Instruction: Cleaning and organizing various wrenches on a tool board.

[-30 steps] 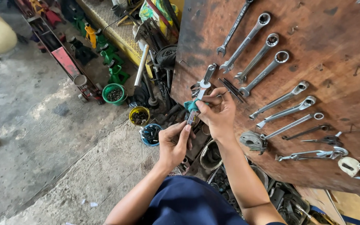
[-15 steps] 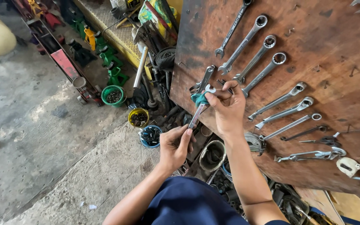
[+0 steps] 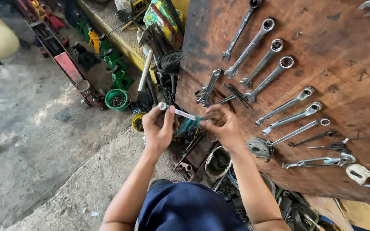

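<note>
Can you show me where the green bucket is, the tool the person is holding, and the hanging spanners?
Green bucket (image 3: 117,99), head view, on its rim.
Tool with teal handle (image 3: 188,124), head view, on the handle, between both hands.
Row of spanners (image 3: 262,64), head view, on one shaft, on the wooden board.

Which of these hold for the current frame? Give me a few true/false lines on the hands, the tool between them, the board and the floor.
1. Both hands hold one tool between them. True: the left hand and right hand grip the small wrench with a teal grip.
2. The wrench hangs on the board. False: it is held in the air, clear of the wooden board.
3. Several combination wrenches hang on the board. True.
4. The green bucket stands on the board. False: it stands on the floor, left of the board.
5. The left hand's fingers pinch the wrench's round end. True.
</note>
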